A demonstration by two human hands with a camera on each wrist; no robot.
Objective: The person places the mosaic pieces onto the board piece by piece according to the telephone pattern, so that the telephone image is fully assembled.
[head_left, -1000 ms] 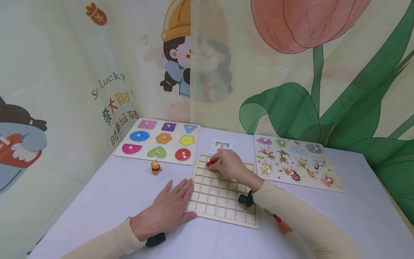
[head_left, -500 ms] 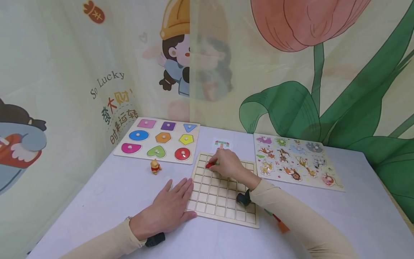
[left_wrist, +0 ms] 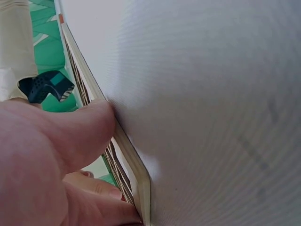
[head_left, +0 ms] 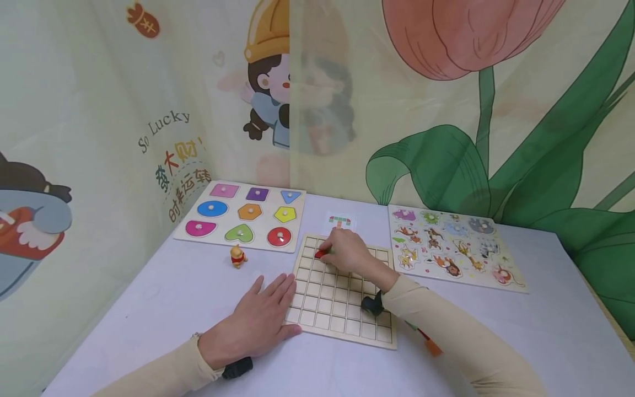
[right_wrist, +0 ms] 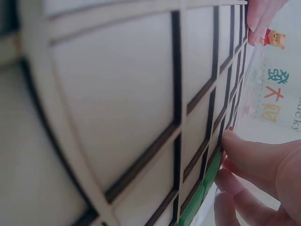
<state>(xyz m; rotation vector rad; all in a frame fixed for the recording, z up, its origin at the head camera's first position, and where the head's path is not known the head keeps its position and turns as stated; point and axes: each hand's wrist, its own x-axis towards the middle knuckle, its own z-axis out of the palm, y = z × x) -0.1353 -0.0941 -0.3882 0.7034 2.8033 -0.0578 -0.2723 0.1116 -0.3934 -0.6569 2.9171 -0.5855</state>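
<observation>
A wooden grid board [head_left: 324, 303] lies on the white table in front of me. My right hand [head_left: 351, 252] pinches a small red tile [head_left: 319, 254] between thumb and fingers at the board's far-left cells. In the right wrist view, green tiles [right_wrist: 190, 210] sit in the grid right beside those fingers; in the head view the hand mostly covers that spot. My left hand [head_left: 254, 322] rests with straight fingers along the board's left edge, its thumb [left_wrist: 94, 125] touching the near corner. Part of the board lies hidden under my right forearm.
A picture card [head_left: 339, 219] lies behind the grid. A shape puzzle [head_left: 297, 242] is at the back left, an animal puzzle [head_left: 414, 264] at the right. A bear figurine [head_left: 238, 257] stands left of the grid. An orange piece [head_left: 433, 347] and others show beneath my right sleeve.
Both hands stay nearly in place. My right hand keeps hold of the red tile, which shifts only very slightly at the same far-left cells.
</observation>
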